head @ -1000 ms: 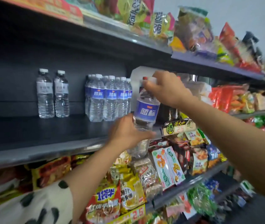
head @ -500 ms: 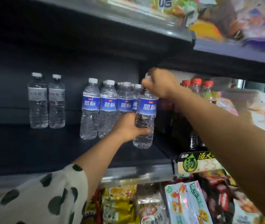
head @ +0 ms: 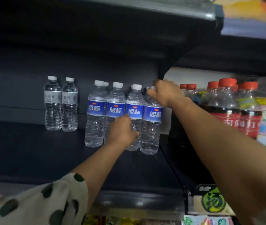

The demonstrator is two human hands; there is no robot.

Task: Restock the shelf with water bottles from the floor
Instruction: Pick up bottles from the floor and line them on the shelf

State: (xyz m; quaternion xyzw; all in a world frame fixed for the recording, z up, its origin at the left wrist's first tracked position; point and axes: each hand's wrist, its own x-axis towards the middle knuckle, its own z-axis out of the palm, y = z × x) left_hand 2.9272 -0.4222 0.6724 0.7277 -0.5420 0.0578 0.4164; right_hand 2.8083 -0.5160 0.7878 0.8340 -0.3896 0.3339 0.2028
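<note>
On the shelf now, bottle, no longer midair, both hands gripping.

On the shelf: two bottles far left, then a row of four water bottles to their right. Right of the row, soda bottles. Below the shelf, near edge, snack packets.

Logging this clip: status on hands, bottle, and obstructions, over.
Right hand grips the cap of the rightmost blue-label bottle, bottle down on the shelf. Left hand against the bottle row's lower bodies, grip unclear. Red-capped cola bottles close right, no block.
</note>
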